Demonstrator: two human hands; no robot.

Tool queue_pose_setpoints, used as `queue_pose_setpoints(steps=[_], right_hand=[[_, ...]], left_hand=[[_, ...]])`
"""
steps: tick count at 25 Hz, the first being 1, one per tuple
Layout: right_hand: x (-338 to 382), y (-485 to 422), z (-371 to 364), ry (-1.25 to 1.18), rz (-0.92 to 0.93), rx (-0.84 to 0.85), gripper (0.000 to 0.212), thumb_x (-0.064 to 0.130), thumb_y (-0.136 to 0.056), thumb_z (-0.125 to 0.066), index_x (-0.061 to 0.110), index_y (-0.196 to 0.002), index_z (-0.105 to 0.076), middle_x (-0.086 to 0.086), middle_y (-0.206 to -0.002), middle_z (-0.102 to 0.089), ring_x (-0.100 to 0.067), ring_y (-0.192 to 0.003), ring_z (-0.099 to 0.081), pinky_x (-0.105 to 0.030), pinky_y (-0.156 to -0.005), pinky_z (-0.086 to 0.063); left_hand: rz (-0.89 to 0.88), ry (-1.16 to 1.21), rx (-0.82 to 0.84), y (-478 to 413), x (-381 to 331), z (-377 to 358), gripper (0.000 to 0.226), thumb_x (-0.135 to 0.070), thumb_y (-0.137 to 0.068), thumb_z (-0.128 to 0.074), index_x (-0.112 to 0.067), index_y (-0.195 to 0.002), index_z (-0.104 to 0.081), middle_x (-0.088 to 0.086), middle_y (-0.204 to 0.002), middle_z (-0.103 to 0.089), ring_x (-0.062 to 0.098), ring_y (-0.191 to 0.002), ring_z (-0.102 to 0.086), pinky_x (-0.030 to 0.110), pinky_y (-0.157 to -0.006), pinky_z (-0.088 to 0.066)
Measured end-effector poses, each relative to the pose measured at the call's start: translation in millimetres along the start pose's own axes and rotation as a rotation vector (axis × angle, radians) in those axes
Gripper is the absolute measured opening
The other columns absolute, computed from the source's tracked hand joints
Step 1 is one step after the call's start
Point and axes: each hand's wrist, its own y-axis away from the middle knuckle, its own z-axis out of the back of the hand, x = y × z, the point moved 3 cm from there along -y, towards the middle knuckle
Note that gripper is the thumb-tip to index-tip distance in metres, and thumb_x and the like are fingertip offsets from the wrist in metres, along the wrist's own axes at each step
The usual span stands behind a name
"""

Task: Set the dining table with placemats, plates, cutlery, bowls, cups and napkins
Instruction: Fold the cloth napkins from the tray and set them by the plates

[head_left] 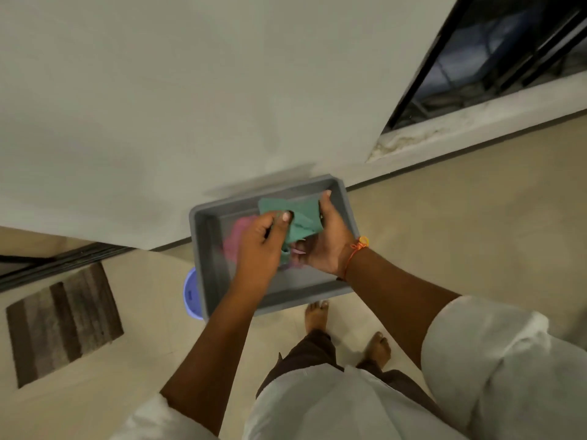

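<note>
A green cloth napkin (pixel 297 219) is held between both hands above a grey plastic tub (pixel 273 296) standing on the floor by the wall. My left hand (pixel 260 246) pinches the napkin's near left edge between thumb and fingers. My right hand (pixel 327 242), with an orange thread at the wrist, grips its right side. A pink cloth (pixel 236 233) lies blurred inside the tub under my left hand. The tub's other contents are hidden by my hands.
A blue round plastic item (pixel 190 293) peeks out under the tub's left side. A striped brown doormat (pixel 63 322) lies on the floor at left. A dark-framed window (pixel 495 58) is at top right. My bare feet (pixel 317 315) stand just before the tub.
</note>
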Motion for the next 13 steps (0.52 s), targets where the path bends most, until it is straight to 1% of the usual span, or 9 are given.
queue_pose_setpoints(steps=[1,2,3,4,6,8,10,12,13], right_hand=[[9,14,-1,-0.072,0.018,0.029,0.094,0.086,-0.086,-0.032,0.009,-0.125,-0.069,-0.017,-0.113,-0.068,-0.031,-0.094,-0.066,-0.039,-0.087,-0.051],[18,28,1,-0.107,0.047,0.048,0.087,0.079,-0.091,-0.036,0.006,-0.123,-0.069,-0.019,-0.114,-0.069,-0.033,-0.097,-0.068,-0.041,-0.091,-0.053],[28,44,6,-0.11,0.091,0.06,0.072,0.066,-0.098,-0.04,0.004,-0.118,-0.072,-0.019,-0.113,-0.07,-0.033,-0.098,-0.07,-0.041,-0.091,-0.055],[37,59,12,-0.098,0.138,0.065,0.059,0.053,-0.102,-0.042,0.005,-0.114,-0.074,-0.019,-0.113,-0.071,-0.033,-0.098,-0.07,-0.04,-0.089,-0.057],[52,93,28,-0.073,0.212,0.055,0.048,0.041,-0.103,-0.043,0.006,-0.122,-0.07,-0.019,-0.118,-0.07,-0.033,-0.101,-0.07,-0.041,-0.089,-0.058],[63,131,53,-0.091,0.288,0.015,0.051,0.041,-0.102,-0.044,0.005,-0.134,-0.061,-0.021,-0.12,-0.068,-0.035,-0.1,-0.069,-0.043,-0.087,-0.059],[68,168,82,-0.123,0.375,-0.028,0.051,0.041,-0.101,-0.046,0.005,-0.133,-0.063,-0.022,-0.119,-0.069,-0.036,-0.098,-0.07,-0.045,-0.089,-0.058],[67,214,116,-0.196,0.474,-0.095,0.044,0.041,-0.1,-0.05,0.009,-0.122,-0.072,-0.022,-0.113,-0.07,-0.037,-0.093,-0.07,-0.048,-0.088,-0.055],[63,238,135,-0.242,0.529,-0.127,0.041,0.041,-0.1,-0.051,0.012,-0.113,-0.076,-0.02,-0.108,-0.072,-0.036,-0.089,-0.07,-0.047,-0.085,-0.056]], left_hand=[[-0.085,-0.063,0.123,7,-10,-7,0.019,-0.021,-0.101,-0.06,-0.023,-0.086,-0.071,-0.012,-0.078,-0.073,0.003,-0.071,-0.068,0.02,-0.058,-0.052],[-0.177,-0.148,0.245,14,-16,-16,0.02,-0.024,-0.099,-0.062,-0.019,-0.082,-0.072,-0.008,-0.076,-0.072,0.006,-0.07,-0.067,0.026,-0.059,-0.053],[-0.27,-0.25,0.362,20,-22,-27,0.023,-0.028,-0.098,-0.063,-0.016,-0.079,-0.07,-0.004,-0.074,-0.069,0.007,-0.068,-0.063,0.03,-0.06,-0.051],[-0.347,-0.342,0.46,26,-25,-40,0.026,-0.031,-0.098,-0.062,-0.014,-0.079,-0.069,-0.004,-0.072,-0.065,0.007,-0.067,-0.059,0.032,-0.06,-0.048],[-0.424,-0.408,0.585,37,-31,-63,0.025,-0.033,-0.1,-0.059,-0.016,-0.084,-0.071,-0.008,-0.079,-0.065,0.004,-0.075,-0.058,0.027,-0.066,-0.045],[-0.374,-0.302,0.631,51,-43,-81,0.031,-0.044,-0.101,-0.052,-0.023,-0.099,-0.074,-0.015,-0.096,-0.07,0.002,-0.094,-0.064,0.022,-0.082,-0.05],[-0.228,-0.149,0.54,56,-52,-95,0.038,-0.053,-0.103,-0.043,-0.028,-0.099,-0.072,-0.016,-0.1,-0.071,0.005,-0.101,-0.066,0.021,-0.089,-0.051],[-0.075,-0.096,0.403,56,-60,-119,0.042,-0.058,-0.096,-0.039,-0.026,-0.099,-0.065,-0.01,-0.099,-0.069,0.016,-0.103,-0.066,0.028,-0.091,-0.052],[0.017,-0.111,0.408,56,-61,-138,0.046,-0.06,-0.095,-0.037,-0.023,-0.107,-0.062,-0.006,-0.107,-0.067,0.022,-0.107,-0.064,0.034,-0.096,-0.051]])
